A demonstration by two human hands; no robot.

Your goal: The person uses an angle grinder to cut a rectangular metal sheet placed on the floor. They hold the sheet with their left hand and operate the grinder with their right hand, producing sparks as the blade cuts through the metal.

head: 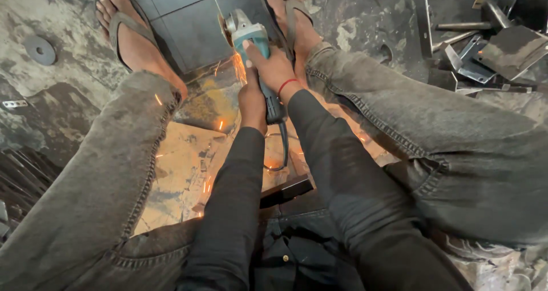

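The person squats on the floor, knees wide apart, and both hands hold a teal grinder between the legs; the right hand lies on top of the body of the grinder, fingers closed around it, with a red thread at the wrist; the left hand is just behind and below it, fingers closed on the dark rear handle. The head of the grinder points away from the person and meets the edge of a dark metal sheet; orange sparks fall from this place toward the person, and the floor under the arms glows orange. Both feet in sandals stand on the sheet, the left foot well to the left of the grinder, the right foot just beside it. A cable hangs from the handle in a loop. Metal scraps lie at the right; a round disc lies at the left on the floor.
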